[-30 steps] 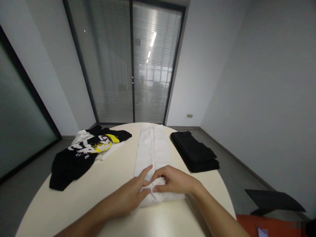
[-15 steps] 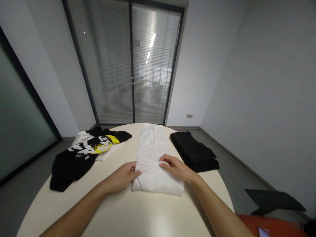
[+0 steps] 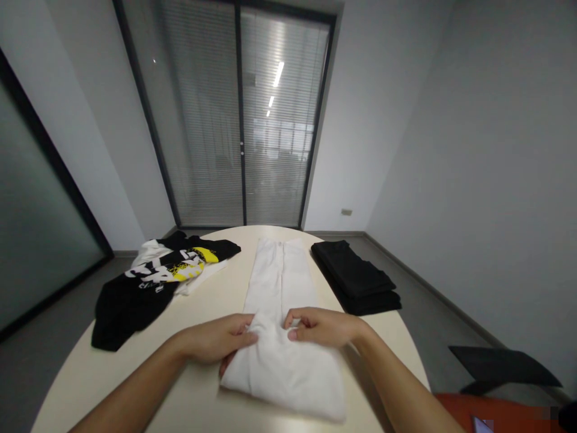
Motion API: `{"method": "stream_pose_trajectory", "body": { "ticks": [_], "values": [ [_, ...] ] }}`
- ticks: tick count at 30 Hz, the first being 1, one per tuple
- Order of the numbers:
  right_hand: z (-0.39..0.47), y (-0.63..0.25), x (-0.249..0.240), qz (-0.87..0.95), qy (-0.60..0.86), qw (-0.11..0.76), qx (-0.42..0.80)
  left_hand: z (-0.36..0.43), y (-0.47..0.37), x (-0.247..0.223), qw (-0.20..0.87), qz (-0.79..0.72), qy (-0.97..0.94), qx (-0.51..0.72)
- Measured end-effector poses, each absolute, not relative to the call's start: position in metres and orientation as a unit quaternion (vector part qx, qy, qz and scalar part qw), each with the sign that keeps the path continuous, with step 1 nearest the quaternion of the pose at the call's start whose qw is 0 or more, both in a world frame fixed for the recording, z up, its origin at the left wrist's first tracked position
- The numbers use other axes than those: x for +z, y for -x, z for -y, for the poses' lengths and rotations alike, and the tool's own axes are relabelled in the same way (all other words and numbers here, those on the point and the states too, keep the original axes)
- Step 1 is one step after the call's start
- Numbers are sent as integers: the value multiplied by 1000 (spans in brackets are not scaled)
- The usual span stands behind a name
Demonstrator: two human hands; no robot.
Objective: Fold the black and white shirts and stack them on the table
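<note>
Our left grip [image 3: 214,341] and right grip [image 3: 324,326] pinch the white cloth [image 3: 293,376], its folded end now nearer six o'clock and more rumpled.

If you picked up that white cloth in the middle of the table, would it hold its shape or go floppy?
The white cloth would probably sag, since it bunches softly where the right hand pinches it. Its folded near end looks likely to unfold if lifted by one layer. It seems unlikely to roll, as it lies broad and flat.
</note>
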State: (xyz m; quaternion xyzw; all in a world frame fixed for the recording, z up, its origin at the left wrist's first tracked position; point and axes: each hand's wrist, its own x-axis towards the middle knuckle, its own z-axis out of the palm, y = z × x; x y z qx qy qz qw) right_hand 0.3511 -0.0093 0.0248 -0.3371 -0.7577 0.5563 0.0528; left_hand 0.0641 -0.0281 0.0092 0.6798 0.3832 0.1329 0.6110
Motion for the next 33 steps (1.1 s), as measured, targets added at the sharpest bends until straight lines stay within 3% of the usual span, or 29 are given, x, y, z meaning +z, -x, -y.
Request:
{"method": "stream_pose_trajectory", "body": {
  "ticks": [6,11,16,23,27,30,33],
  "values": [
    [0,-356,23,766,400,223,452,20,-74,8,554,-410,-684,239],
    [-11,-354,9,795,407,268,362,17,-80,2,497,-423,-694,305],
    [-14,-351,-2,801,395,222,390,18,-75,-1,511,-420,-712,237],
    [-3,-356,8,785,348,53,510,20,-60,-8,672,-346,-654,-29],
    [0,-353,16,797,346,126,479,19,-61,1,646,-353,-672,78],
    [-4,-349,17,810,388,235,371,15,-68,2,586,-367,-686,224],
    [-12,-347,12,817,444,264,257,11,-77,-7,493,-407,-694,330]
  ]
}}
